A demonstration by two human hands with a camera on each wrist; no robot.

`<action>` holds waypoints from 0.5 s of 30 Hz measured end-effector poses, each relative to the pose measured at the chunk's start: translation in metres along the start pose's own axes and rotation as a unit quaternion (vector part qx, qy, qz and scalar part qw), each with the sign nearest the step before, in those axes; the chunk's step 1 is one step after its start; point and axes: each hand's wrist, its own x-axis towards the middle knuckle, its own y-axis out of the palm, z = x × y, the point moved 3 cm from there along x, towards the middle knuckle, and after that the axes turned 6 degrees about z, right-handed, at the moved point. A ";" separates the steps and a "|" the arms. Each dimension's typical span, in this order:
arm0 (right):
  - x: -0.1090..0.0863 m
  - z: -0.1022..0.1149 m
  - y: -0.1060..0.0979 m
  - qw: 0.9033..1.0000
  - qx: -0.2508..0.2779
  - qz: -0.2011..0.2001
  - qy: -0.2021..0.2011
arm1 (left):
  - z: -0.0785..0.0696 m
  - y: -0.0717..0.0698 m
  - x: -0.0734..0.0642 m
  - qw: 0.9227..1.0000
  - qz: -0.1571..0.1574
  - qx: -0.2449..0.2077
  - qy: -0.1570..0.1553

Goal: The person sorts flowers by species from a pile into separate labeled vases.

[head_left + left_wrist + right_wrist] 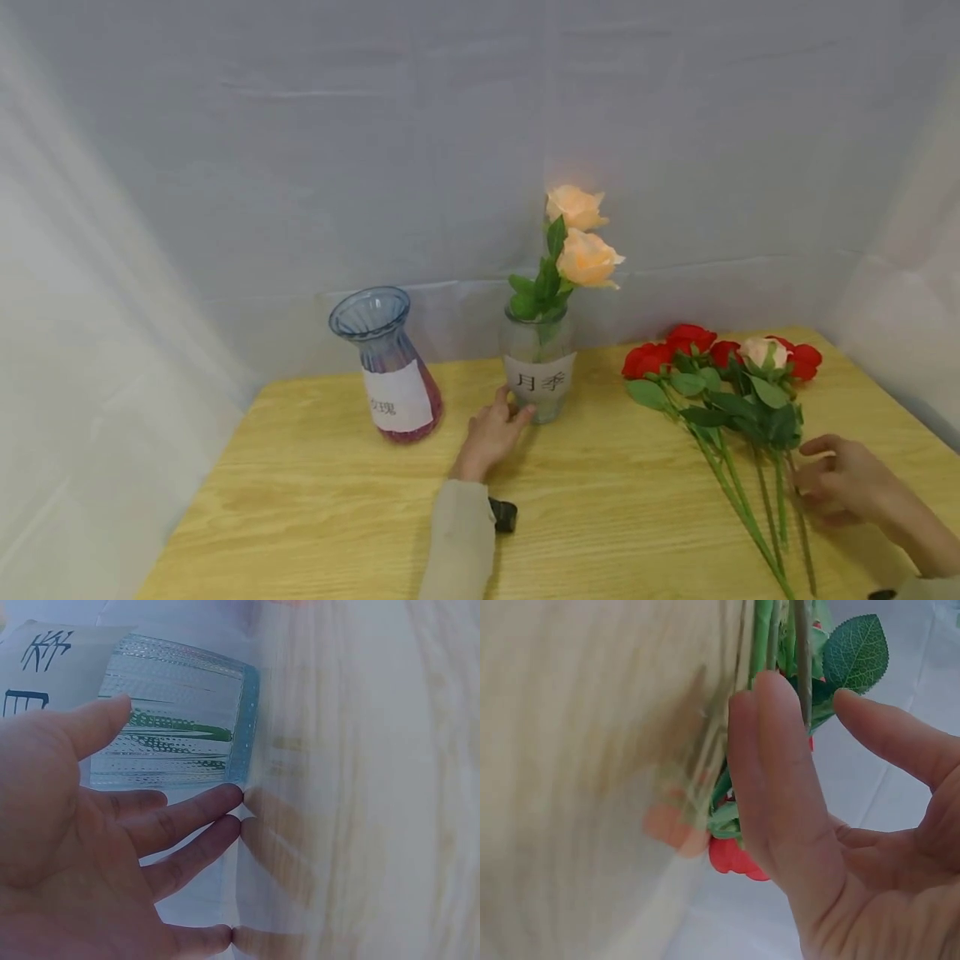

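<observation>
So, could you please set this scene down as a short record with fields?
Left hand: open, at the lower part of the clear glass vase; contact unclear
Right hand: thumb apart from fingers, at the flower stems
Clear vase contents: two peach roses
Clear vase label: 月季
Blue-and-pink glass vase: no flowers
Loose flowers: several red roses, one cream rose
Surface: wood-grain table
</observation>
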 end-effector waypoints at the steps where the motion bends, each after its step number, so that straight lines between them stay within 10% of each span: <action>1: 0.000 -0.002 0.000 1.000 0.005 0.005 0.002 | 0.000 0.000 0.000 1.000 0.000 0.000 0.000; 15: -0.008 -0.011 0.005 0.996 0.073 0.051 0.000 | 0.000 0.000 0.000 1.000 0.003 0.000 -0.004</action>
